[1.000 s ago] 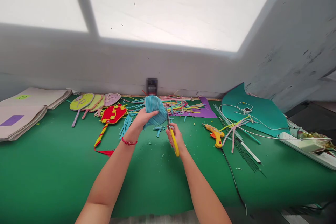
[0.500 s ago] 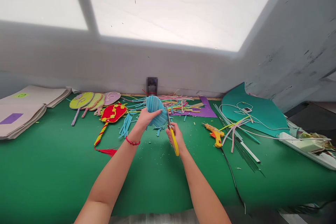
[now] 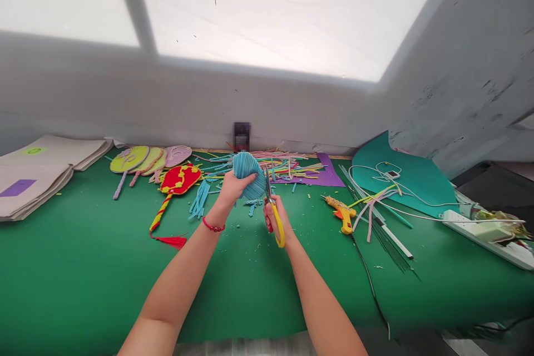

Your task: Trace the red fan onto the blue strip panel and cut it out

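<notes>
A rounded blue striped piece [image 3: 250,177] is pinched in my left hand [image 3: 232,188], its thumb lying across the front. My right hand [image 3: 278,216] grips yellow-handled scissors [image 3: 278,228], whose blades point up and stand slightly apart at the right edge of the blue piece. Behind both hands lies a pile of colourful fuzzy strips [image 3: 292,166]. Small blue scraps [image 3: 252,207] are on the green table below the piece.
A red and yellow fan [image 3: 180,179] and several pastel fans [image 3: 130,159] lie left, beside stacked cardboard [image 3: 37,178]. On the right are a yellow glue gun [image 3: 345,216], white cable, thin wires, a teal sheet [image 3: 404,178] and a power strip [image 3: 484,231].
The scissor blades have opened a little wider and come slightly off the edge of the blue piece. My left hand has shifted only slightly.
</notes>
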Demonstrator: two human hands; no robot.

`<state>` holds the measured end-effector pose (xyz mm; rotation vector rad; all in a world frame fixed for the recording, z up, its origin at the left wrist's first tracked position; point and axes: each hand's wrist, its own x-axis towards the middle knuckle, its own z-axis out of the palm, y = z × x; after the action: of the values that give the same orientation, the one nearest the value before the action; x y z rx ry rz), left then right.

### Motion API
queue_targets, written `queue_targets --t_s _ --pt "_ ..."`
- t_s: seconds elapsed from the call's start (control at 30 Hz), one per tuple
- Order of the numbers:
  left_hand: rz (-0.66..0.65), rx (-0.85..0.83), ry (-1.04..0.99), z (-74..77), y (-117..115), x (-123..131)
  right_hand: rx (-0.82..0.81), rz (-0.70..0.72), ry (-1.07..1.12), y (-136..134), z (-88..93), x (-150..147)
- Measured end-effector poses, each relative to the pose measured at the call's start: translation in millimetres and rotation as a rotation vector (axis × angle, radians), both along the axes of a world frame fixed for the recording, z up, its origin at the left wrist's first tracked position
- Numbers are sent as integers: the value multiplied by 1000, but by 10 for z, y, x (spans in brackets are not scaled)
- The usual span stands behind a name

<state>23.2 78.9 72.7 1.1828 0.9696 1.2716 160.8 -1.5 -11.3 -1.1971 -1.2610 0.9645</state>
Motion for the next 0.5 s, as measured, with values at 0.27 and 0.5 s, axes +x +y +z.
queue_targets --t_s 0.27,0.5 --pt "-29 0 30 29 5 -46 4 -10 -38 -19 62 34" --pt "-26 -4 81 33 -7 -53 -68 -67 -40 -58 127 14"
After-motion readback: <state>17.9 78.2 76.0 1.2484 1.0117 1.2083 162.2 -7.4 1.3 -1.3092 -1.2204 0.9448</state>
